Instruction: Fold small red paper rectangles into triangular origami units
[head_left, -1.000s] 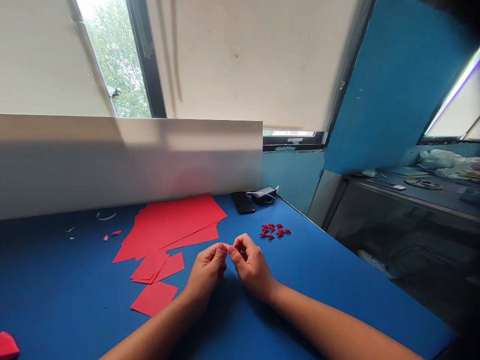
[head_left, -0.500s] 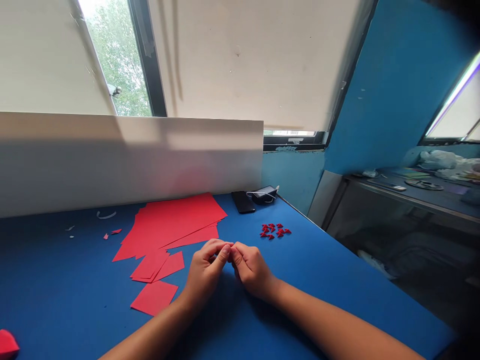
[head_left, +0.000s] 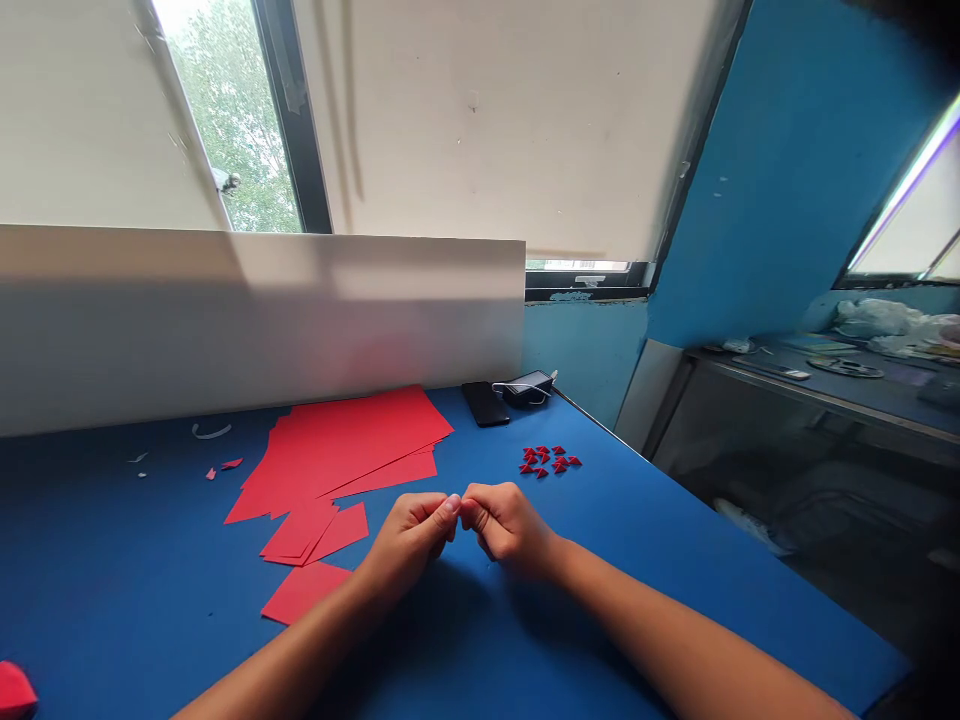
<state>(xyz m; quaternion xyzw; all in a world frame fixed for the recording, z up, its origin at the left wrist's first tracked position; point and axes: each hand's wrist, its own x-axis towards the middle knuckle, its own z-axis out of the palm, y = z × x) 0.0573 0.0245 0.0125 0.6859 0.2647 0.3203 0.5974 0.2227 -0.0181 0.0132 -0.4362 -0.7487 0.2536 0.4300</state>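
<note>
My left hand (head_left: pixel 409 540) and my right hand (head_left: pixel 506 525) are held together above the blue table, their fingertips meeting at the middle. Anything between those fingers is hidden from view. Just left of my left hand lie loose red paper sheets (head_left: pixel 337 450) in an overlapping spread, and my left wrist partly covers a red paper square (head_left: pixel 304 592). To the right of my right hand is a small group of folded red paper triangles (head_left: pixel 550 461). Neither hand touches these papers.
The blue table (head_left: pixel 637 590) ends at an edge on the right. A black phone (head_left: pixel 485 403) and a power bank (head_left: pixel 523 388) with a white cable lie at the back, before a white board (head_left: pixel 262 330). A red folded piece (head_left: pixel 15 692) sits at the bottom left.
My hands have come closer together and their fingertips now meet. My forearms have shifted slightly, and the papers on the table stay in place.
</note>
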